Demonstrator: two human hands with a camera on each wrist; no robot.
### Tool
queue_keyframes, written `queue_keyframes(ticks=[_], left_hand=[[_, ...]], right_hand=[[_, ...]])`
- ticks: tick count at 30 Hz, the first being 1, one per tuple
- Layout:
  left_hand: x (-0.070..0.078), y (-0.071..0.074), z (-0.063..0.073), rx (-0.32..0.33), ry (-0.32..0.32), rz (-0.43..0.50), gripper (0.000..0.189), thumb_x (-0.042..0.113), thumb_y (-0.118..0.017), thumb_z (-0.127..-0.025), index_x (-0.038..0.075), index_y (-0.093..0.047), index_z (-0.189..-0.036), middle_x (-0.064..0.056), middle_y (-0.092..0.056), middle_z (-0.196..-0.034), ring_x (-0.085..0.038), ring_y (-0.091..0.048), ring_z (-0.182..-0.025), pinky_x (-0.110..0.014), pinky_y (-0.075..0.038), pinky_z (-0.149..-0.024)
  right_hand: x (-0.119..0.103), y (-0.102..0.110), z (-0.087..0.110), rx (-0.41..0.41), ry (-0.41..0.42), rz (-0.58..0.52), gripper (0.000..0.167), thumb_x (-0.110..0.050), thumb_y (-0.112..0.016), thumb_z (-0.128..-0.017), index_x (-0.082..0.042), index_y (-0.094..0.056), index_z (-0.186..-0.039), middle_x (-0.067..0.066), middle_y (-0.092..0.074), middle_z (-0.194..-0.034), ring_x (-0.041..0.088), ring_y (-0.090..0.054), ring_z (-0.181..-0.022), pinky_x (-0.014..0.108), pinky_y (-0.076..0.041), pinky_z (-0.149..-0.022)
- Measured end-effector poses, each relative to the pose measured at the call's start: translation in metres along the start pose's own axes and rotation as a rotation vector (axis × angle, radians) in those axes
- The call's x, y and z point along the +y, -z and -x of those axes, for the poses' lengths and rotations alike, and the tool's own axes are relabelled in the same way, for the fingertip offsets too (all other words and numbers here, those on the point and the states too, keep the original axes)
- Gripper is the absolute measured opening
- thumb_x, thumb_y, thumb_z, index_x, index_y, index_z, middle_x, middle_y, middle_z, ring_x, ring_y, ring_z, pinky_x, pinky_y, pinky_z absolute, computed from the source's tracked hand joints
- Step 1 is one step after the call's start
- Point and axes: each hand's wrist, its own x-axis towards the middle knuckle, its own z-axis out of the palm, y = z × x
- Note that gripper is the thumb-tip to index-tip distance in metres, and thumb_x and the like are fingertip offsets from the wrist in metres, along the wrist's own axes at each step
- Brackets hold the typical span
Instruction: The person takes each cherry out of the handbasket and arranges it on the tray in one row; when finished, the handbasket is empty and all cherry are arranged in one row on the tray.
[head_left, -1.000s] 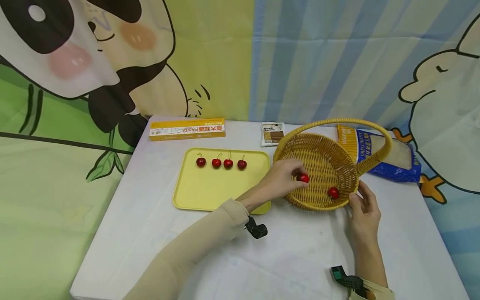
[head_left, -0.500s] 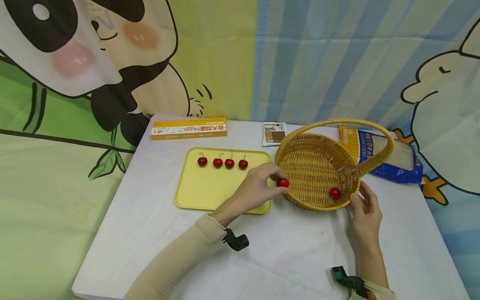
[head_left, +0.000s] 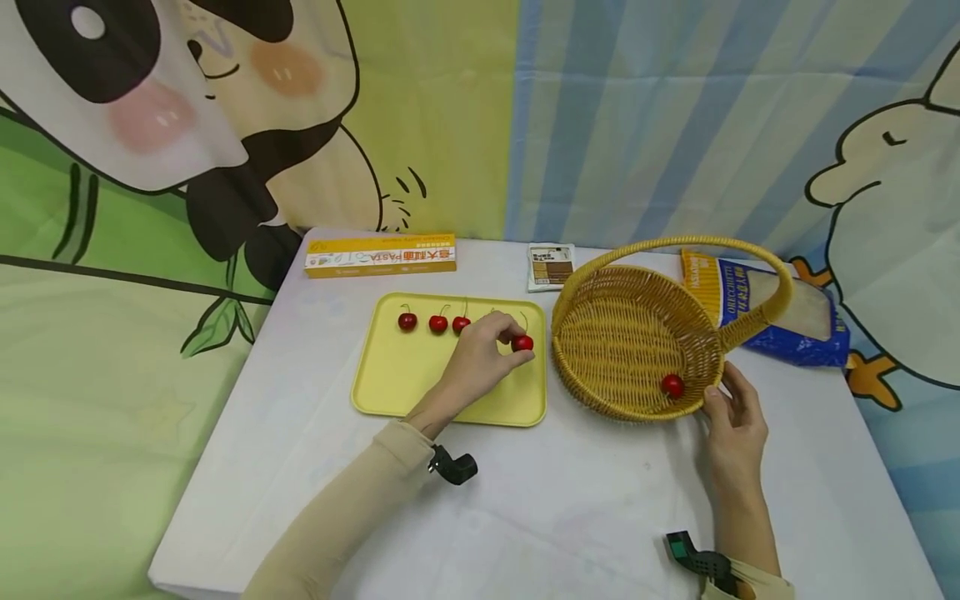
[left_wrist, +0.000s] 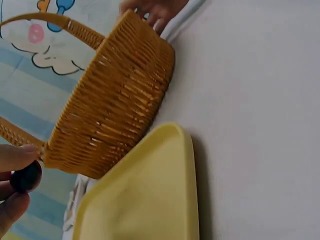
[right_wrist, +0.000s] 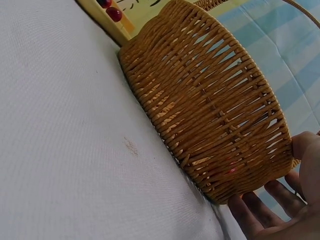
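My left hand (head_left: 476, 358) pinches a red cherry (head_left: 522, 343), its stem pointing up, over the right part of a yellow tray (head_left: 405, 379). In the left wrist view this cherry (left_wrist: 26, 176) looks dark between thumb and fingers. Toward the tray's back edge lies a row with a dark cherry (head_left: 407, 321), a red cherry (head_left: 438, 323) and another cherry (head_left: 461, 323) partly behind the hand. My right hand (head_left: 738, 425) holds the near right rim of a woven basket (head_left: 577, 387), thumb on the rim and fingers against the outer wall. One cherry (head_left: 672, 386) sits inside the basket.
A yellow pasta box (head_left: 381, 256) lies behind the tray. Beside the basket's back left is a small packet (head_left: 551, 267). A blue and yellow pasta bag (head_left: 780, 308) lies behind the basket, partly under its handle in view. A printed curtain (head_left: 637, 117) backs the white table (head_left: 540, 508).
My left hand has moved left from over the basket to over the tray, still pinching the cherry. It now covers one cherry of the row. The right hand stays at the basket rim.
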Motion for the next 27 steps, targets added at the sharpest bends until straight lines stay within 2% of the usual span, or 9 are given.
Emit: queue_keyframes(ticks=[4,8,12,19,27], left_hand=[[-0.008,-0.007,-0.014,-0.01,0.05,-0.067,0.021,0.016,-0.086,-0.088,0.008,-0.071,-0.099,-0.004,-0.07,-0.097,-0.02,-0.064,-0.09,-0.032,-0.054,-0.08],[-0.015,-0.015,-0.027,-0.041,0.057,-0.171,0.02,0.017,-0.083,-0.091,0.007,-0.069,-0.1,-0.004,-0.069,-0.097,-0.019,-0.06,-0.087,-0.03,-0.051,-0.075],[-0.023,-0.025,-0.038,-0.069,0.082,-0.234,0.018,0.018,-0.081,-0.093,0.009,-0.067,-0.099,-0.003,-0.066,-0.094,-0.017,-0.055,-0.083,-0.028,-0.048,-0.071],[-0.036,-0.038,-0.049,-0.121,0.141,-0.247,0.017,0.015,-0.08,-0.094,0.007,-0.064,-0.097,-0.003,-0.061,-0.089,-0.017,-0.057,-0.079,-0.027,-0.049,-0.066],[-0.04,-0.046,-0.052,-0.152,0.182,-0.248,0.017,0.016,-0.077,-0.096,0.007,-0.064,-0.101,-0.003,-0.062,-0.09,-0.016,-0.06,-0.079,-0.026,-0.051,-0.065]], right_hand=[[0.0,0.0,0.0,-0.001,-0.009,0.021,0.051,-0.016,-0.056,-0.108,-0.023,-0.045,-0.158,0.003,-0.043,-0.162,0.012,-0.052,-0.134,0.006,-0.05,-0.092],[-0.001,-0.002,-0.001,-0.015,-0.02,0.066,0.052,-0.02,-0.054,-0.109,-0.026,-0.042,-0.159,0.0,-0.04,-0.164,0.012,-0.049,-0.136,0.005,-0.05,-0.091],[-0.001,-0.003,-0.001,-0.023,-0.009,0.075,0.051,-0.02,-0.053,-0.11,-0.027,-0.042,-0.159,0.0,-0.04,-0.164,0.013,-0.049,-0.137,0.004,-0.049,-0.092],[0.002,-0.002,0.0,-0.027,0.012,0.081,0.052,-0.02,-0.054,-0.109,-0.025,-0.042,-0.16,0.002,-0.041,-0.164,0.014,-0.049,-0.138,0.004,-0.049,-0.092],[0.001,0.0,0.002,-0.024,0.016,0.079,0.052,-0.02,-0.054,-0.11,-0.025,-0.042,-0.16,0.002,-0.041,-0.163,0.015,-0.049,-0.139,0.005,-0.049,-0.092]])
